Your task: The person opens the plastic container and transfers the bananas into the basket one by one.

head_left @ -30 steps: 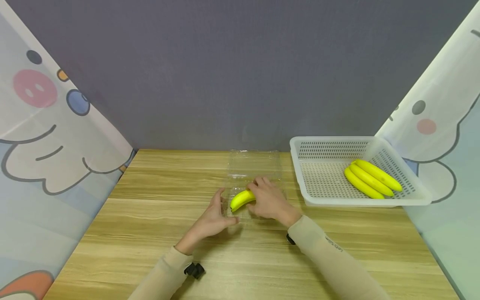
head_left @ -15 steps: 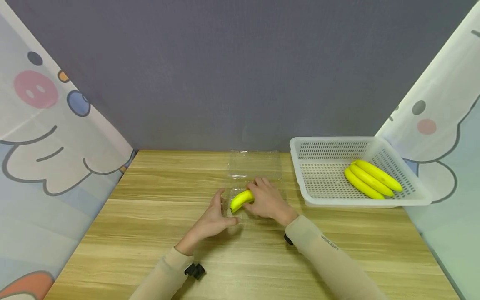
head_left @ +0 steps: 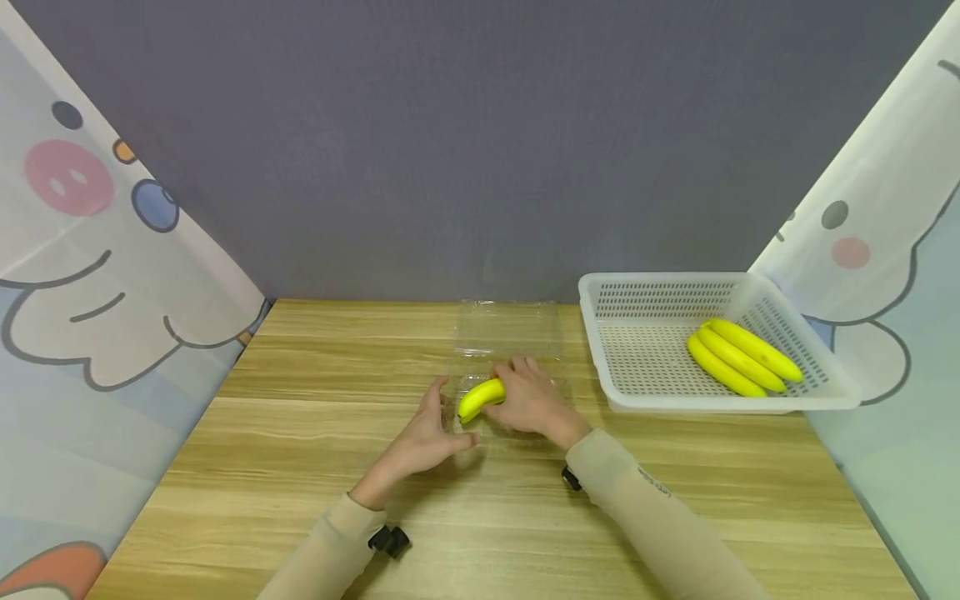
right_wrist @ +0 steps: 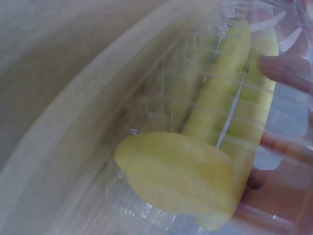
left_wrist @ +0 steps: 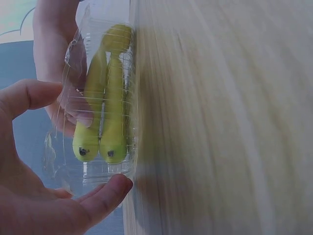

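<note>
A clear plastic clamshell box [head_left: 480, 433] lies on the table, its lid folded back toward the wall. Yellow bananas [head_left: 480, 399] lie inside; the left wrist view shows two dark-tipped bananas [left_wrist: 114, 132] close together, one above the other. My right hand [head_left: 532, 400] reaches into the box and pinches the upper banana, thumb on its near side. At the box's left front corner is my left hand [head_left: 420, 437], thumb and fingers spread, fingertips [left_wrist: 120, 183] against the plastic. Through the plastic in the right wrist view, a rounded banana end [right_wrist: 171, 169] appears blurred.
A white perforated basket [head_left: 645, 404] stands at the right of the wooden table [head_left: 300, 467], with a bunch of bananas [head_left: 742, 358] inside. A dark grey wall [head_left: 450, 150] rises behind. Cartoon-printed panels [head_left: 90, 300] flank both sides.
My right hand and forearm have shifted slightly left, and the banana's visible end moved a touch left with them. The left hand has stayed in place.
</note>
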The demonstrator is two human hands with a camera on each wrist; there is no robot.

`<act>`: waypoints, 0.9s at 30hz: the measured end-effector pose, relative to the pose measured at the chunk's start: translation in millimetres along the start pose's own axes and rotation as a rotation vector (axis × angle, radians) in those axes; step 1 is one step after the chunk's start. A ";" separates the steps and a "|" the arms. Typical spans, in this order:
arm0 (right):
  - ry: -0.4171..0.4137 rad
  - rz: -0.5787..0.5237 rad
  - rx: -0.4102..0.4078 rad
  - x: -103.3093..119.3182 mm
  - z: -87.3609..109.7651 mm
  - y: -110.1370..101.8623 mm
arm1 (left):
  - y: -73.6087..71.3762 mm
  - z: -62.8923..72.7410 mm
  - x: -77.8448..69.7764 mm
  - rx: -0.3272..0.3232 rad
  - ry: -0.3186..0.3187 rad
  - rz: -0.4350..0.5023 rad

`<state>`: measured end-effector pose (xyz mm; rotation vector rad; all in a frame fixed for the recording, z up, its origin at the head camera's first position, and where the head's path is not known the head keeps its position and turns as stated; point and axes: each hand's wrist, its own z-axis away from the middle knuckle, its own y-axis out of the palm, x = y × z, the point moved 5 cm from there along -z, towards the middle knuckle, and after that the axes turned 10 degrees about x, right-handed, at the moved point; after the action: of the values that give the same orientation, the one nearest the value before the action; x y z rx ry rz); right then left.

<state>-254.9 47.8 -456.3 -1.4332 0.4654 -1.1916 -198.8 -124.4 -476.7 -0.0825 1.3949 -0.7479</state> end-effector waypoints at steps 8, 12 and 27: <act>-0.004 -0.002 -0.002 1.9 -1.0 1.5 | -0.3 -0.2 1.3 -0.002 -0.004 -0.004; -0.006 0.006 0.001 3.3 -1.2 1.4 | -0.4 -0.2 0.7 0.000 -0.004 -0.001; -0.034 -0.005 0.009 2.9 -1.3 0.4 | -0.9 -0.9 0.6 0.004 -0.005 -0.003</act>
<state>-254.6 44.7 -455.8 -1.4454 0.4323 -1.1699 -200.0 -125.1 -476.9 -0.0832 1.3888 -0.7526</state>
